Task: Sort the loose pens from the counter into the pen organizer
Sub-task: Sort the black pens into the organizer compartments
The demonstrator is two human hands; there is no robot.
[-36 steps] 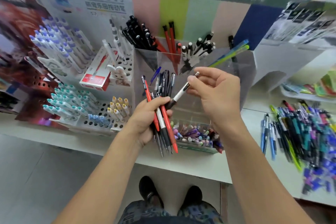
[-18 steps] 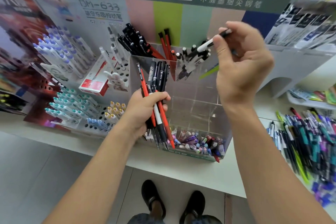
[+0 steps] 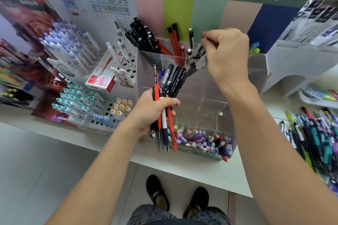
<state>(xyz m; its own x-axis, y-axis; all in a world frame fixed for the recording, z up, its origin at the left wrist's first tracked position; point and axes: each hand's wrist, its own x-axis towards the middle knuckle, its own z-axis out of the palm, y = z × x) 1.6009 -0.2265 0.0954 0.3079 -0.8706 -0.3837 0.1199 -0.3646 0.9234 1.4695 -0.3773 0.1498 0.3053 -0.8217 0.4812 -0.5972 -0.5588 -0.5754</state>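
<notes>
Left hand (image 3: 151, 111) grips bundle of pens (image 3: 165, 107) before clear pen organizer (image 3: 210, 97). Right hand (image 3: 225, 55) over organizer's rear compartment, fingers curled, seemingly pinching white-black pen (image 3: 198, 52) there. Loose pens (image 3: 316, 137) heaped right of organizer.

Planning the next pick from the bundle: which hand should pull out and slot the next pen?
Right, probably. The right hand is at the organizer's back compartment, pinching only one pen. The left hand is wrapped around the pen bundle, so it can't pick.
</notes>
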